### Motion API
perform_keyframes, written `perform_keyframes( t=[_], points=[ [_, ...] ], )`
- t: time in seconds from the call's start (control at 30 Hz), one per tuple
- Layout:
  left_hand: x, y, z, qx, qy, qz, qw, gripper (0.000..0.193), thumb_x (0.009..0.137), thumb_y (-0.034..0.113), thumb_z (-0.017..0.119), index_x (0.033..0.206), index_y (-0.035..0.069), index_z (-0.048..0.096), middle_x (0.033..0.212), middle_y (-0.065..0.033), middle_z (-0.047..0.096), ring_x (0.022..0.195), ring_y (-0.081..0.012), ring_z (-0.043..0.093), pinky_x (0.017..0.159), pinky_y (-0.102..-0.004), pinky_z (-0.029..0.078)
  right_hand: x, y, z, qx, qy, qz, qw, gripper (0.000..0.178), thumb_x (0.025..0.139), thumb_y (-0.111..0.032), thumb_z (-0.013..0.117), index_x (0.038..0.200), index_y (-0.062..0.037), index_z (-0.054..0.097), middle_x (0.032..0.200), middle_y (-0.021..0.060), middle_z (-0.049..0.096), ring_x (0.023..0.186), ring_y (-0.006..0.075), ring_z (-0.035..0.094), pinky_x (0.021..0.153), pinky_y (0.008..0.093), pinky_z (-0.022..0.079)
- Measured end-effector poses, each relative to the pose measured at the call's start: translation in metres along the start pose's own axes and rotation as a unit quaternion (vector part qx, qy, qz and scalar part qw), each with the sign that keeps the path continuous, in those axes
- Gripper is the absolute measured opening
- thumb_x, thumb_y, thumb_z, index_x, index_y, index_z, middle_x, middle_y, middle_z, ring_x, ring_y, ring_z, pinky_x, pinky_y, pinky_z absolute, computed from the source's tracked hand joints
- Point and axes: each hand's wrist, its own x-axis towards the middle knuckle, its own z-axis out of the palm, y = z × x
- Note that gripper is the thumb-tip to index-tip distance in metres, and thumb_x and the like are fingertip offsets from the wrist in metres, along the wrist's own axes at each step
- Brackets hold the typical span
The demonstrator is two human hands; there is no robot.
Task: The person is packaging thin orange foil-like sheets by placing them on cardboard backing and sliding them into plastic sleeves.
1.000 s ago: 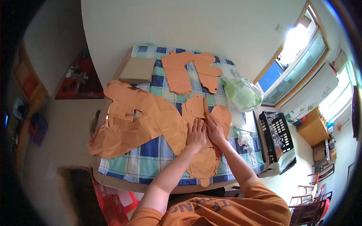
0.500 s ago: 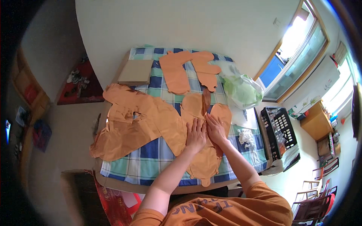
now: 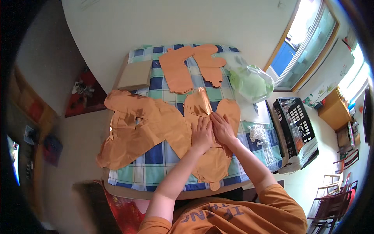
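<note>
A flat, uninflated copper-coloured foil balloon [image 3: 212,167] lies in front of me, with rounded lobes and a creased middle. My left hand [image 3: 202,136] rests palm-down on it, fingers stretched out. Right beside it, my right hand [image 3: 223,130] also presses flat on the foil, its fingers extended and close together. Just beyond the fingertips a shiny strip of foil [image 3: 204,101] is folded up. To the left a larger, wrinkled foil balloon [image 3: 136,134] spreads over the cloth and reaches toward the one under my hands. What lies under my palms is hidden.
A checked cloth [image 3: 134,177] covers the table. At its back lie two more flat foil pieces, one left [image 3: 177,76] and one right [image 3: 210,62], and a cardboard piece [image 3: 134,74]. On the right are a green-white plastic bag [image 3: 253,84], white ribbon [image 3: 258,133] and a black crate [image 3: 298,121].
The foil strip beyond my fingertips has turned from a dark, narrow fold to a wide, bright one leaning left. Both hands stay pressed on the balloon. The whole view has shifted slightly.
</note>
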Motion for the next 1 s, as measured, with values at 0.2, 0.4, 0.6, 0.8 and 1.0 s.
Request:
perform_keyframes(
  t=[0.2, 0.4, 0.6, 0.8, 1.0],
  points=[
    [0.057, -0.012, -0.007, -0.109, 0.141, 0.067, 0.982, 0.026, 0.088, 0.016, 0.053, 0.106, 0.0, 0.062, 0.108, -0.0127, 0.062, 0.113, -0.0295, 0.051, 0.101, -0.0425, 0.036, 0.002, 0.001, 0.0, -0.015, 0.006, -0.021, 1.0, 0.043, 0.089, -0.013, 0.048, 0.13, -0.002, 0.05, 0.137, 0.0137, 0.049, 0.132, 0.0294, 0.041, 0.109, 0.0527, 0.028],
    [0.096, -0.032, 0.011, 0.068, -0.071, 0.008, 0.995, 0.038, 0.091, 0.022, 0.047, 0.124, 0.006, 0.055, 0.13, -0.0064, 0.054, 0.128, -0.0252, 0.042, 0.108, -0.0604, 0.02, -0.001, 0.0, 0.006, -0.005, 0.023, 0.009, 1.0, 0.041, 0.09, -0.012, 0.049, 0.13, -0.0023, 0.052, 0.137, 0.0137, 0.051, 0.131, 0.0285, 0.043, 0.108, 0.0498, 0.032],
    [0.126, -0.056, 0.025, 0.122, -0.004, -0.038, 0.992, 0.042, 0.093, 0.026, 0.046, 0.13, 0.007, 0.05, 0.138, -0.0062, 0.048, 0.132, -0.0271, 0.039, 0.109, -0.0587, 0.022, 0.001, -0.002, 0.006, 0.001, 0.018, 0.003, 1.0, 0.044, 0.089, -0.012, 0.047, 0.131, -0.0002, 0.049, 0.138, 0.0152, 0.049, 0.132, 0.0302, 0.042, 0.11, 0.051, 0.029],
    [0.107, -0.03, 0.014, 0.022, -0.051, 0.031, 0.998, 0.045, 0.094, 0.025, 0.045, 0.134, 0.007, 0.047, 0.143, -0.0091, 0.044, 0.135, -0.0264, 0.035, 0.11, -0.0563, 0.023, 0.002, 0.003, 0.005, 0.012, 0.019, 0.008, 1.0, 0.045, 0.087, -0.012, 0.048, 0.13, 0.0002, 0.05, 0.139, 0.0152, 0.048, 0.133, 0.0305, 0.04, 0.11, 0.052, 0.027],
    [0.054, -0.008, 0.011, -0.036, -0.029, -0.026, 0.999, 0.048, 0.096, 0.027, 0.042, 0.14, 0.008, 0.043, 0.149, -0.0102, 0.038, 0.142, -0.0265, 0.026, 0.113, -0.0546, 0.018, 0.0, 0.001, 0.003, 0.023, 0.014, 0.008, 1.0, 0.047, 0.085, -0.012, 0.049, 0.131, -0.0007, 0.049, 0.139, 0.0151, 0.048, 0.132, 0.0313, 0.04, 0.11, 0.053, 0.026]
  ],
)
